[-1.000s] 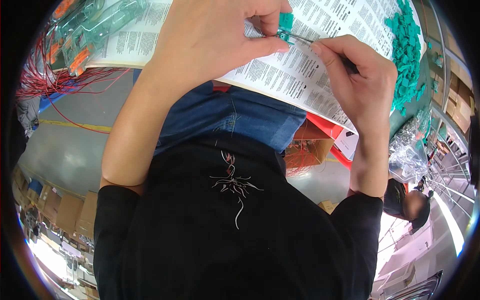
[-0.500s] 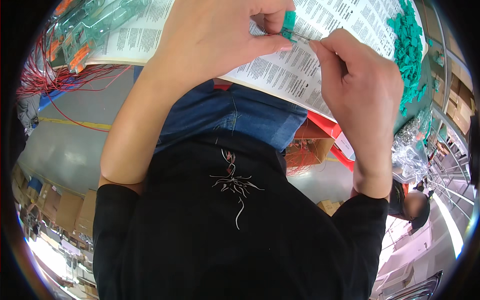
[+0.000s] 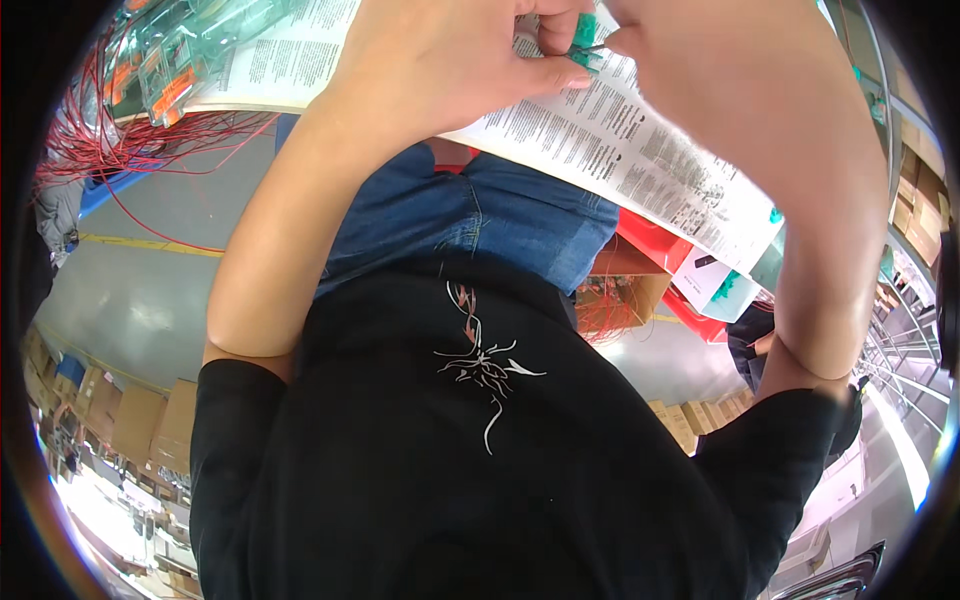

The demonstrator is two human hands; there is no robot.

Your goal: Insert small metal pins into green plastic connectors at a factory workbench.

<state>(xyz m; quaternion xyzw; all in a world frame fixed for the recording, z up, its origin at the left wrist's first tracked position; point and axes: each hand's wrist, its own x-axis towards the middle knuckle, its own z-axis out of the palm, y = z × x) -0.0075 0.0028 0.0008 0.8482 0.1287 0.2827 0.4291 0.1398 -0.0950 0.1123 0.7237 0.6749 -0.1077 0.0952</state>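
Observation:
My left hand (image 3: 455, 65) is closed over the printed sheet, its thumb and fingers pinching a small green plastic connector (image 3: 584, 30). Most of the connector is hidden behind the fingers. From the right, my right hand (image 3: 715, 70) comes close to it, thumb bent inward, and its upper part leaves the picture. A thin dark metal piece (image 3: 597, 48) runs from the right thumb to the connector and appears to touch it. Whether it is a pin or a tool tip I cannot tell.
Printed paper (image 3: 560, 125) covers the work surface. Clear greenish plastic parts with orange pieces (image 3: 175, 95) and a bundle of red wires (image 3: 90, 150) lie at the left. Below the right edge are a red bin (image 3: 655, 240), a white box (image 3: 700, 270) and a cardboard box (image 3: 640, 295).
My right hand has moved up and nearer the left, its forearm swinging outward over the green pile, which is now mostly covered. The left hand stays on the connector.

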